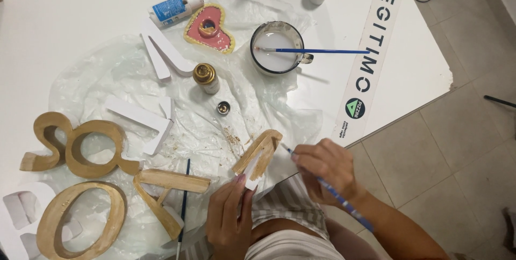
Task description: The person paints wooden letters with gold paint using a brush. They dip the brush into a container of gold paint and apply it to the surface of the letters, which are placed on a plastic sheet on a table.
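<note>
A white worktop (64, 7) stands over a grey tiled floor (462, 131), with crumpled clear plastic sheeting (107, 72) spread across most of it. At the near edge, the left hand (228, 214) grips a gold-painted wooden letter (258, 152) from below, fingers wrapped round its white lower end, tilting it up off the plastic. Just to its right, the right hand (322, 168) pinches a blue-handled paintbrush (328, 187), bristle tip touching the letter's edge, wrist bent inward, forearm running off toward the near right corner. Further in, a white enamel mug (277, 48) holds milky white liquid, with a second blue brush (317, 51) resting across its rim. Left of the mug lies a pink heart-shaped piece (209, 28) rimmed in gold; below it, a small gold-capped paint bottle (206, 77) stands upright, its loose cap (223, 108) nearby. Finished gold letters (91, 152) sit along the left edge.
</note>
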